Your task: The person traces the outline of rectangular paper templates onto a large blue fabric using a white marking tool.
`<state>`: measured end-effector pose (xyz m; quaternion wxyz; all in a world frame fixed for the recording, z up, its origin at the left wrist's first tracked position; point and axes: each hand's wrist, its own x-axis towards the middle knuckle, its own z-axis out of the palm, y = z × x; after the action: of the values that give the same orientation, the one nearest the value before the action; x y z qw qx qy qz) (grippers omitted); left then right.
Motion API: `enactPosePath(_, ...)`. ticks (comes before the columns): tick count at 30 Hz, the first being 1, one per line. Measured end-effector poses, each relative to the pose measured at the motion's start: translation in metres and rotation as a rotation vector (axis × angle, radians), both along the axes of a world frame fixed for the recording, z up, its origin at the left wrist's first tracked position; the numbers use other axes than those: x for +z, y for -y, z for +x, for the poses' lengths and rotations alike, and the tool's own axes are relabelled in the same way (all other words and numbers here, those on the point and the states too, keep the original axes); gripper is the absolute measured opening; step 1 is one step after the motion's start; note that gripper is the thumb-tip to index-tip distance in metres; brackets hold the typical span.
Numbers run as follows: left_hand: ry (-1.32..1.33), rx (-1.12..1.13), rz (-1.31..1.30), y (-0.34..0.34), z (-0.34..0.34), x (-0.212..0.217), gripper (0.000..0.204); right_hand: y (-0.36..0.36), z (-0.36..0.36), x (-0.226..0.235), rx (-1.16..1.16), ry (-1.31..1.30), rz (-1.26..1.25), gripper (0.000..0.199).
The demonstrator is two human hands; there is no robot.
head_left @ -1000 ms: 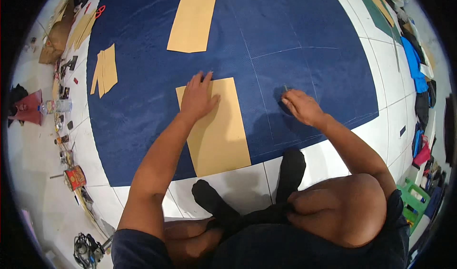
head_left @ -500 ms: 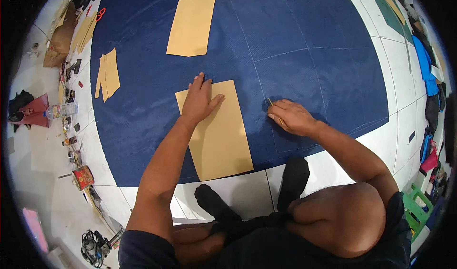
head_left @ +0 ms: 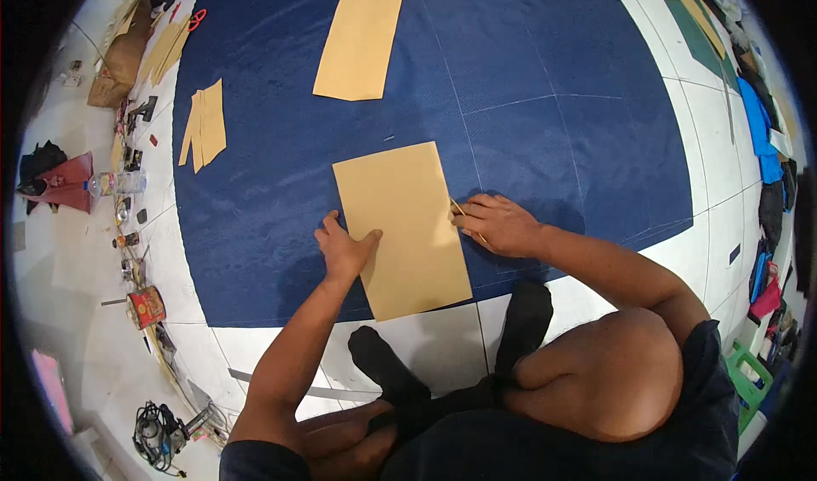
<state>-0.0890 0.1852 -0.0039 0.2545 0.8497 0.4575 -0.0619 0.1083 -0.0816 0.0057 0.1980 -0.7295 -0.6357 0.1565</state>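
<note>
We are listing one tan card sheet [head_left: 410,226], lying near on the blue cloth [head_left: 264,166], between hands; the left hand [head_left: 345,251], closer to it, fingers spread, is resting its thumb there; the right hand [head_left: 502,226] is gripping a thin stick [head_left: 457,205] at the sheet's right edge; its long axis is running near to far, far end pointing slightly left.

White tiles with thin dark joints make up my floor [head_left: 719,162]; light gleams brightly on the stretch nearest me; a green plastic stool [head_left: 752,396] stands at my lower right; mixed clutter [head_left: 132,183] lines my left side.
</note>
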Motion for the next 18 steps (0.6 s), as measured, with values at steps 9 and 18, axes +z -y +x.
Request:
enactPosePath(9,0.473,0.079,-0.668,0.016,0.013,0.016,0.041,0.014,0.003,0.011,0.020,0.096,-0.142,0.040)
enactPosePath(18,0.516,0.008,-0.478,-0.030,0.080,0.045,0.048,-0.012,0.015,0.019,-0.139,0.086,0.032,0.043)
